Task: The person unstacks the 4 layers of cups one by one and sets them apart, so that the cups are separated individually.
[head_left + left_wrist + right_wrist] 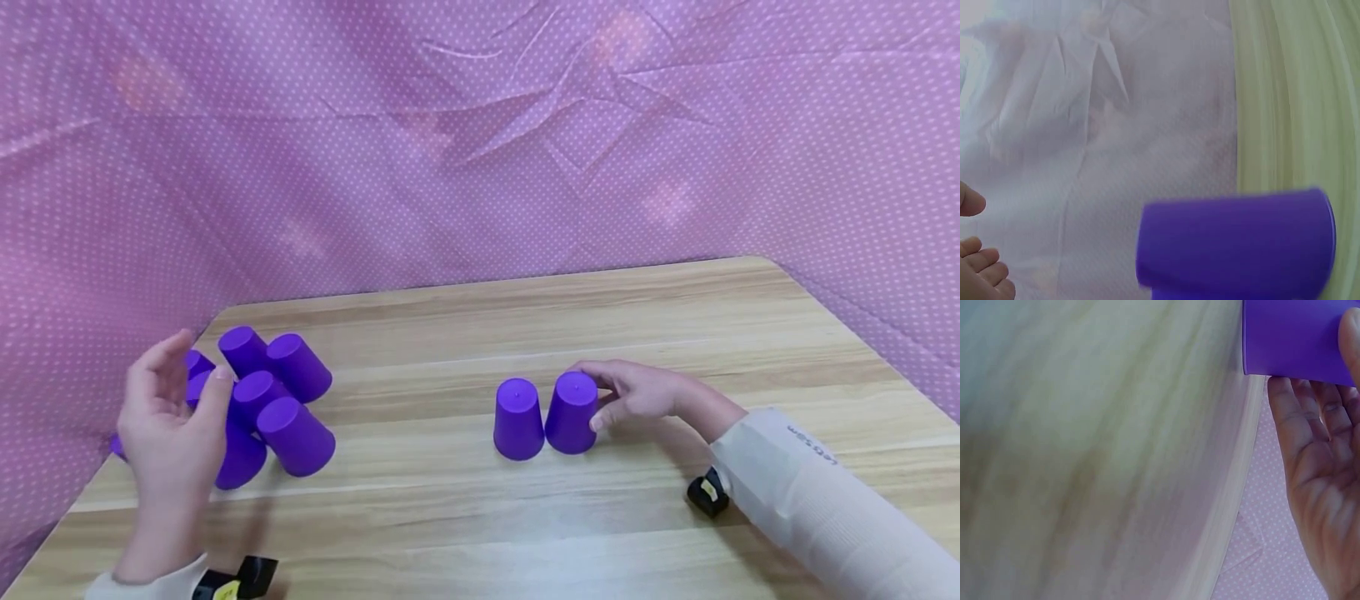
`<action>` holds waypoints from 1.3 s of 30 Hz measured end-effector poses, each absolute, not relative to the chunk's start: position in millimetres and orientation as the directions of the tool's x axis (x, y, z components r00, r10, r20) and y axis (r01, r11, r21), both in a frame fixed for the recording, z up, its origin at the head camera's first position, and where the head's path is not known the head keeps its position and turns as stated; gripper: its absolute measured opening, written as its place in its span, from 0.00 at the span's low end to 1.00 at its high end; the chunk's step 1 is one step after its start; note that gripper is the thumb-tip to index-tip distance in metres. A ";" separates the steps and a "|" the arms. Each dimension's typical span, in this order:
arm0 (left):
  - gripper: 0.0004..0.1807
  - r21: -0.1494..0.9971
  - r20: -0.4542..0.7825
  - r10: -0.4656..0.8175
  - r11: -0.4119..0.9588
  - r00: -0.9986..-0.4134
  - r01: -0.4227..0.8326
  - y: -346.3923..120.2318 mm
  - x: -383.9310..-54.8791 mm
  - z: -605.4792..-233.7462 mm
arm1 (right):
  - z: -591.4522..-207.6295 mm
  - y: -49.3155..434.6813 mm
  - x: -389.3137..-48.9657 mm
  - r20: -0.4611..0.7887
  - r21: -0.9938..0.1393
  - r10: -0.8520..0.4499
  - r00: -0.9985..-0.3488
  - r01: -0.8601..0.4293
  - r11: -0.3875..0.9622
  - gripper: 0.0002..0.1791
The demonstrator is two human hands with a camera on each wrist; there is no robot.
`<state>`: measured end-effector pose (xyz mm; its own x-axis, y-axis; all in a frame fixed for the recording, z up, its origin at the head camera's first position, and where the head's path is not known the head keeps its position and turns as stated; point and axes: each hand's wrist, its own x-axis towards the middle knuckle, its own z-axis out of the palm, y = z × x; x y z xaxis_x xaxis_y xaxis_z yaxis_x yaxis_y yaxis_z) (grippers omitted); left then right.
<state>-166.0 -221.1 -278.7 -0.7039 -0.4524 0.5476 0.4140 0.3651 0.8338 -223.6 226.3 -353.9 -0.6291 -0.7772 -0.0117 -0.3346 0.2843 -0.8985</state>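
Two purple plastic cups stand upside down near the middle of the table, the left one (518, 421) close beside the right one (573, 414). My right hand (637, 392) holds the right cup from its right side, thumb in front and fingers behind. In the right wrist view, thumb and fingers of that hand (1322, 469) lie on either side of the purple cup (1294, 340). On the left, my left hand (176, 425) is raised with fingers loosely bent and nothing in it. It partly hides a group of purple cups (296, 437), some tilted.
The wooden table (420, 517) runs back to a pink dotted cloth (480, 167) that hangs behind and at both sides. A purple cup (1235, 247) shows large in the left wrist view. Each wrist wears a black device, the right one (707, 493) low beside the sleeve.
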 end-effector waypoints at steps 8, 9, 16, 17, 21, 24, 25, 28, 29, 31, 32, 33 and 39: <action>0.19 0.785 0.611 -0.298 0.345 -0.733 0.515 -186.5 -172.7 -271.4 | -354.8 226.1 -224.1 0.001 -0.888 -0.778 -0.628 -0.358 0.288 0.32; 0.19 0.778 0.622 -0.275 0.323 -0.733 0.539 -182.2 -173.9 -270.7 | -355.1 225.8 -224.5 0.004 -0.889 -0.780 -0.626 -0.359 0.284 0.32; 0.20 0.735 0.656 -0.113 0.321 -0.747 0.597 -148.6 -177.0 -269.5 | -357.3 225.8 -225.7 0.018 -0.892 -0.793 -0.609 -0.368 0.263 0.31; 0.20 0.737 0.651 -0.093 0.314 -0.753 0.598 -144.0 -177.8 -270.2 | -357.7 226.1 -225.9 0.024 -0.892 -0.795 -0.606 -0.373 0.257 0.31; 0.21 0.755 0.612 -0.010 0.307 -0.791 0.580 -127.3 -180.2 -274.7 | -358.4 226.6 -226.3 0.023 -0.890 -0.792 -0.610 -0.373 0.261 0.31; 0.21 0.760 0.593 0.050 0.297 -0.804 0.578 -115.9 -181.2 -279.9 | -357.9 226.3 -226.2 0.015 -0.889 -0.787 -0.616 -0.369 0.272 0.31; 0.21 0.759 0.589 0.069 0.294 -0.805 0.581 -112.3 -181.4 -281.7 | -357.5 226.3 -226.2 0.013 -0.887 -0.787 -0.617 -0.370 0.275 0.31; 0.22 0.769 0.570 0.108 0.279 -0.814 0.575 -102.9 -182.1 -287.4 | -356.8 226.2 -226.3 0.011 -0.888 -0.787 -0.617 -0.369 0.276 0.31; 0.22 0.776 0.559 0.114 0.276 -0.821 0.567 -100.2 -182.3 -289.4 | -356.5 226.0 -226.3 0.010 -0.888 -0.788 -0.616 -0.367 0.276 0.31; 0.23 0.798 0.529 0.124 0.265 -0.839 0.542 -95.2 -182.9 -292.8 | -356.1 225.6 -226.4 0.004 -0.892 -0.788 -0.616 -0.358 0.275 0.32; 0.23 0.812 0.505 0.132 0.262 -0.853 0.521 -92.8 -183.4 -294.5 | -356.1 225.4 -226.4 0.002 -0.894 -0.788 -0.615 -0.354 0.274 0.32; 0.24 0.826 0.477 0.142 0.265 -0.867 0.498 -90.3 -183.9 -296.1 | -356.0 225.2 -226.5 -0.001 -0.896 -0.788 -0.616 -0.350 0.274 0.32; 0.28 0.872 0.295 0.247 0.324 -0.923 0.366 -72.1 -187.9 -304.4 | -356.1 225.9 -226.2 -0.003 -0.900 -0.786 -0.618 -0.340 0.271 0.32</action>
<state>-187.9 -72.1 -304.4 -0.9229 0.2470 0.2954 0.3659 0.3241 0.8724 -226.2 225.9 -356.1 -0.6182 -0.7860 -0.0027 -0.3404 0.2708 -0.9004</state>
